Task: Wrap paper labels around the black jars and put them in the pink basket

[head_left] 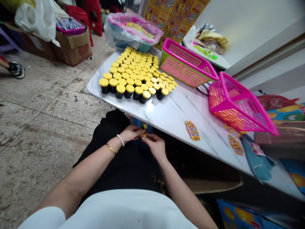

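Observation:
My left hand (130, 133) and my right hand (154, 145) meet in my lap, below the edge of the white marbled table (171, 111). Both are closed in a pinch on one small yellow item (143, 135) held between them; I cannot make out what it is. The left wrist wears a pearl bracelet and a gold bangle. On the table beyond stand several black jars with yellow lids (135, 74), packed in rows. Two small printed sticker sheets (192, 130) lie on the table near my right hand.
Two pink mesh baskets (188, 63) (235, 105) lie tilted on the table's right side. A bag-covered tub (132, 30) sits at the far end. Cardboard boxes (71, 44) and red stools stand on the tiled floor. Another person's shoe (16, 69) shows at the left edge.

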`<state>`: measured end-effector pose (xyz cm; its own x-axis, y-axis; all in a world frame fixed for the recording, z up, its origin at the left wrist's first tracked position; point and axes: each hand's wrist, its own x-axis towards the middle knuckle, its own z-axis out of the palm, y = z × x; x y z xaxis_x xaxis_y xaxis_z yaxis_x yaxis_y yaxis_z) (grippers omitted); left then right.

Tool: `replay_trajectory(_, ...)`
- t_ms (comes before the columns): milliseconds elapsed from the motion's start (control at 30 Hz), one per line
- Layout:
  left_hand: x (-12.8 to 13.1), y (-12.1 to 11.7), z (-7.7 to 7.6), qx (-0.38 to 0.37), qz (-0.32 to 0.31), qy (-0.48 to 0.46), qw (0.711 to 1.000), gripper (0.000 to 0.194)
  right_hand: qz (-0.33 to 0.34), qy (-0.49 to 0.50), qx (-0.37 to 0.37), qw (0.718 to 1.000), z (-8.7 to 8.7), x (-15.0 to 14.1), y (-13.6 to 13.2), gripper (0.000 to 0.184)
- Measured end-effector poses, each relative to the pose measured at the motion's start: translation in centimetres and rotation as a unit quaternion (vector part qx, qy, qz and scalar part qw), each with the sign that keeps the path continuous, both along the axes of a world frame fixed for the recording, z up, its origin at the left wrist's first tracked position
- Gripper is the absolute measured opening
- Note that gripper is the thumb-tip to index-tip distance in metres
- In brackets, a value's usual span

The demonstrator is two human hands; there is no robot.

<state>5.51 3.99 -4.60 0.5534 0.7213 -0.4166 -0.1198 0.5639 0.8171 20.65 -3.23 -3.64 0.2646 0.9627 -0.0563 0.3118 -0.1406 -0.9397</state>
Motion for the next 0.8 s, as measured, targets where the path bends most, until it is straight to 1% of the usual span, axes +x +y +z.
replay_trajectory(100,-0.8,-0.5,0.2,0.015,-0.016,0.013,1.0,0.046,0.009,0.013,0.03,0.999,0.4,-0.2,-0.3,0.037)
replay_trajectory(233,-1.9,-1.1,0.9,0.027,-0.022,0.022,0.999,0.051,0.058,-0.041,0.12,0.99,1.8,0.4,-0.4,0.025)
replay_trajectory(267,-2.1,-1.1,0.9,0.033,-0.021,0.023,0.999,0.05,0.063,-0.028,0.115,0.991,1.9,0.3,-0.3,0.023)
replay_trajectory(300,-2.4,-1.2,0.9,0.04,-0.018,0.023,0.999,0.05,0.055,0.008,0.091,0.994,1.8,0.2,-0.1,0.024)
replay_trajectory(367,-2.9,-1.1,0.8,0.057,-0.006,0.021,0.998,0.05,0.017,0.12,0.005,0.993,1.2,-0.5,0.4,0.029)
replay_trajectory(433,-3.5,-1.0,0.6,0.074,0.007,0.022,0.997,0.051,-0.003,0.21,-0.073,0.975,0.2,-1.5,0.9,0.033)
replay_trajectory(533,-4.8,-1.0,0.6,0.095,0.008,0.034,0.995,0.051,0.018,0.289,-0.142,0.947,-1.1,-3.0,1.5,0.034)
replay_trajectory(667,-6.2,-1.1,1.0,0.122,-0.007,0.056,0.991,0.049,0.041,0.384,-0.197,0.901,-1.4,-4.0,1.8,0.023)
replay_trajectory(733,-6.2,-0.9,1.2,0.14,-0.02,0.065,0.988,0.048,0.042,0.418,-0.203,0.885,-1.3,-3.9,1.9,0.016)
replay_trajectory(800,-5.8,-0.5,1.4,0.159,-0.04,0.072,0.984,0.047,0.032,0.44,-0.198,0.875,-1.3,-3.6,1.9,0.012)
